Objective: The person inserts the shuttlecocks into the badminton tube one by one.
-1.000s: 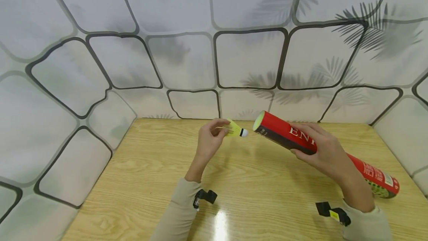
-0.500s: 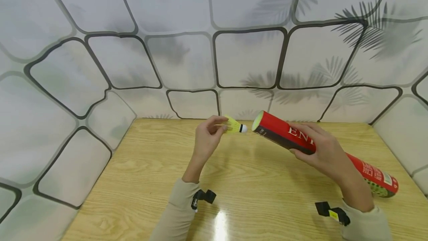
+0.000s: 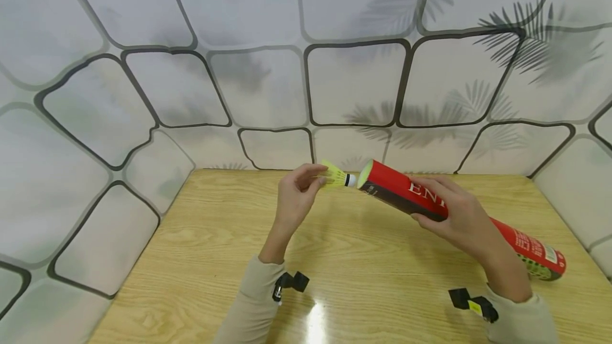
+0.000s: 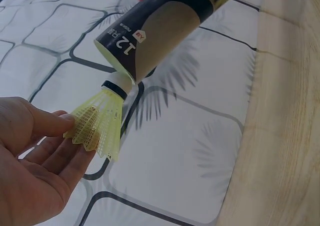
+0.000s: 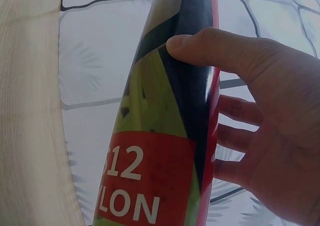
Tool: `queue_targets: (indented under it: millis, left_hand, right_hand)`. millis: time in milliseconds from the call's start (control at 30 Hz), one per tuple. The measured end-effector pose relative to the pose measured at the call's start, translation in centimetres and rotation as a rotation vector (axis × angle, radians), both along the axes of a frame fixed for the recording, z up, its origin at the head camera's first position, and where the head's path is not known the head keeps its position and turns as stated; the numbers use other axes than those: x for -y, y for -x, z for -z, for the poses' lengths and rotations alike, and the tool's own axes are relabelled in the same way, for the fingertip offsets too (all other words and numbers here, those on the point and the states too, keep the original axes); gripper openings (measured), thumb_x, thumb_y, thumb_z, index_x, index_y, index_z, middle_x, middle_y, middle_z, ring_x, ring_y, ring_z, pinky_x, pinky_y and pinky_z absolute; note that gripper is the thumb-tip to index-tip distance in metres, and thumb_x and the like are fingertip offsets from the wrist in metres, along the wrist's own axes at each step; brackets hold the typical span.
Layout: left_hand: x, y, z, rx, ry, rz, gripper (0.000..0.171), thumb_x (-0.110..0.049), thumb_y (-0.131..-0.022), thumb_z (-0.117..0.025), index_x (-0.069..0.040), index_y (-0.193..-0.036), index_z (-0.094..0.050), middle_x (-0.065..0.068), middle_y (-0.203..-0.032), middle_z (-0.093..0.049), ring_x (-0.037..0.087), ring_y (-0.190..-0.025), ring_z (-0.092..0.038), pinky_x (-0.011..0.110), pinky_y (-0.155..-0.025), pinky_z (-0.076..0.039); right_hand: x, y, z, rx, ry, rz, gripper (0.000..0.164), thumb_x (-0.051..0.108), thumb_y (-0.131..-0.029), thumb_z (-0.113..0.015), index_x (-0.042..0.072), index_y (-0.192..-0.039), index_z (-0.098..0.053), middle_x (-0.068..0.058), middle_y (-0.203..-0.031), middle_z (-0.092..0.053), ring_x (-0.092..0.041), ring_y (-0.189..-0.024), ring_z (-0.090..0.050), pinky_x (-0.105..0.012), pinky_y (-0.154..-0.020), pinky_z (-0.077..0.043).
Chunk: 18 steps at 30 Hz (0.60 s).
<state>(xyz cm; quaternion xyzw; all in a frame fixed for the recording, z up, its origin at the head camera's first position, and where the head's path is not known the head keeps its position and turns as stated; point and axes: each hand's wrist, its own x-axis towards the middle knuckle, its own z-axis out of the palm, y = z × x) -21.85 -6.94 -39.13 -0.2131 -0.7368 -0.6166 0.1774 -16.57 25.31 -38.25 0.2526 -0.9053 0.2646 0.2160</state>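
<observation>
A yellow shuttlecock [image 3: 336,177] with a white cork and a black band is pinched at its skirt by my left hand [image 3: 297,195]. Its cork points right, at the mouth of a red and black shuttlecock tube [image 3: 399,187]. In the left wrist view the cork of the shuttlecock [image 4: 102,117] is at the rim of the tube [image 4: 165,33], slightly overlapped by it. My right hand [image 3: 456,219] grips the tube around its middle, tilted with the mouth raised to the left. The right wrist view has the right hand's [image 5: 250,105] thumb across the tube [image 5: 165,110]. The tube's inside is hidden.
A wooden table [image 3: 215,259] lies below both hands. Behind it rises a pale wall covering [image 3: 358,84] with dark stone-like outlines and leaf shadows. Black camera mounts sit on both sleeved wrists.
The tube has shifted slightly left with my right hand. My left hand has moved up and left a little, the shuttlecock levelling, and the gap between cork and tube mouth has closed.
</observation>
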Motion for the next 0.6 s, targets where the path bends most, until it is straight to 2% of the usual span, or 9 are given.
queue_targets:
  millis: [300, 600]
  left_hand:
    - [-0.09, -0.51, -0.58, -0.029, 0.0, 0.005, 0.019, 0.004, -0.094, -0.071, 0.001, -0.113, -0.073, 0.016, -0.104, -0.075, 0.03, -0.091, -0.075, 0.024, -0.075, -0.06]
    - [-0.2, -0.77, -0.92, -0.062, 0.011, 0.02, 0.018, 0.004, -0.095, -0.07, 0.002, -0.113, -0.073, 0.016, -0.101, -0.076, 0.031, -0.089, -0.075, 0.032, -0.08, -0.062]
  right_hand:
    - [0.34, -0.08, -0.07, -0.003, 0.0, -0.006, 0.078, 0.005, -0.07, -0.094, 0.013, -0.14, -0.061, -0.01, -0.128, -0.063, -0.033, -0.111, -0.063, -0.06, -0.08, -0.058]
    - [0.63, -0.03, -0.13, -0.023, -0.008, -0.027, 0.079, 0.004, -0.069, -0.094, 0.014, -0.14, -0.062, -0.008, -0.127, -0.063, -0.031, -0.109, -0.064, -0.056, -0.079, -0.059]
